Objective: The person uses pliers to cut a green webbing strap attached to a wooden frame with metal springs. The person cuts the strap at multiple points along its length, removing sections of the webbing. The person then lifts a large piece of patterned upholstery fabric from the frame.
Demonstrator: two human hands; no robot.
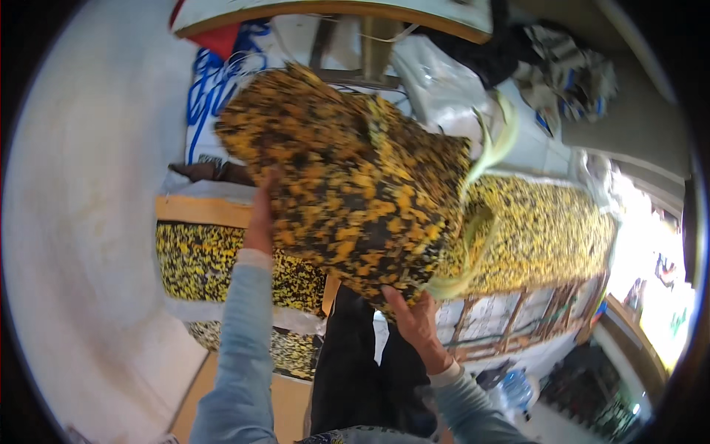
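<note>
A thick bundle of black cloth pieces with a yellow-orange blotch pattern (355, 205) is raised in front of me, tilted, its layered edges blurred. My left hand (264, 213) grips its left side, with the fingers partly hidden behind it. At the lower right corner, my right hand (415, 322) holds the bundle, thumb on top and the other fingers out of sight underneath. A pale green cloth strip (502, 139) hangs along the bundle's right edge and loops down near my right hand.
Behind on the right lies a long yellow-and-black patterned stack (543, 236); a similar stack (194, 261) stands left. A white tabletop with a brown edge (333, 10) juts in above. Clear plastic (438, 77) lies beyond the bundle. A white wall (94, 222) bounds the left.
</note>
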